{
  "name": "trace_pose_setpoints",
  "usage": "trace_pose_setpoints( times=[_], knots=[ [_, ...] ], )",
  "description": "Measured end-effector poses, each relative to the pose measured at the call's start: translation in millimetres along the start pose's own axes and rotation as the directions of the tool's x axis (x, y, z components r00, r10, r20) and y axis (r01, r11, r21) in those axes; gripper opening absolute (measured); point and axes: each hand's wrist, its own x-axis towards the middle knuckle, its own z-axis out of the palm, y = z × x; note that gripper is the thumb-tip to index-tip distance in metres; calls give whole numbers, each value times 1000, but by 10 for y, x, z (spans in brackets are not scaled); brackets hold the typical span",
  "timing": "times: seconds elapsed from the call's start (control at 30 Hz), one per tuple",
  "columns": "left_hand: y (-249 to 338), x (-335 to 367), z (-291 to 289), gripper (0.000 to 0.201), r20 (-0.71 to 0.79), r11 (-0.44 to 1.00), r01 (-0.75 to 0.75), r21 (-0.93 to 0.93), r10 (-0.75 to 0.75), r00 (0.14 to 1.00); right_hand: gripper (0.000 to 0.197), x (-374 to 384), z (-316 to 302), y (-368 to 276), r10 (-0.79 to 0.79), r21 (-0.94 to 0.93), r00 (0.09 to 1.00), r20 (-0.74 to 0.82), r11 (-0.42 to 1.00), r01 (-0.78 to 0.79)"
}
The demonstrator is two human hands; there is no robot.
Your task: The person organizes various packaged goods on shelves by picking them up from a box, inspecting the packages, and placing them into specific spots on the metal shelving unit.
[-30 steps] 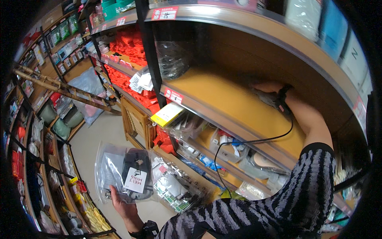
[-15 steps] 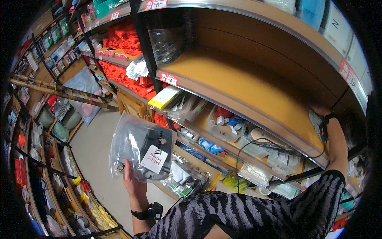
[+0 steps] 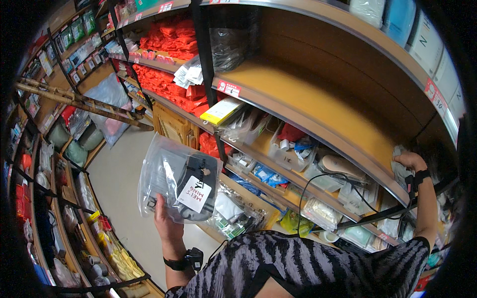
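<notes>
My left hand (image 3: 168, 226) grips the lower edge of a clear plastic bag (image 3: 166, 149), its thumb lying on the front. Folded dark grey and black fabric with a white label shows inside the bag. Over at the right, my right hand (image 3: 411, 160) is closed on a crumpled grey cloth (image 3: 399, 171) at the right end of the wooden shelf board (image 3: 318, 107), near its front edge. Part of the cloth is hidden under the fingers.
Black plastic wrap (image 3: 228, 49) stands at the board's left end. Red packets (image 3: 169, 42) fill the shelves to the left. Below are bins of small goods (image 3: 293, 151) and a hanging black cable (image 3: 301, 201). A wooden ladder (image 3: 84, 104) leans at the far left.
My right hand has come from deeper on the shelf toward its front edge, with the grey cloth in it. The left hand keeps the bag in nearly the same place. The view has shifted slightly.
</notes>
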Motion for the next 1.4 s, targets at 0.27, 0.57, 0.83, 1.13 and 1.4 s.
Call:
trace_pose_setpoints(
  times=[0.27,0.57,0.83,1.13,1.4],
  knots=[
    [122,52,-62,23,-286,998,17,53,-2,958,36,-582,-113,-588,-580,234,798,-165,763,603],
    [98,67,-83,36,-343,986,-82,142,127,931,60,-563,894,-2187,-652,-531,440,-618,758,379],
    [121,148,-288,61,-142,942,-39,334,91,986,65,-666,1056,-1203,-567,-394,358,-742,800,453],
    [-7,396,-87,52,48,908,-107,405,96,994,59,-831,1379,322,-179,-135,429,-885,982,130],
    [108,263,228,58,-47,941,145,307,-137,989,58,-786,1561,406,-25,10,259,-966,991,133]
  ],
)
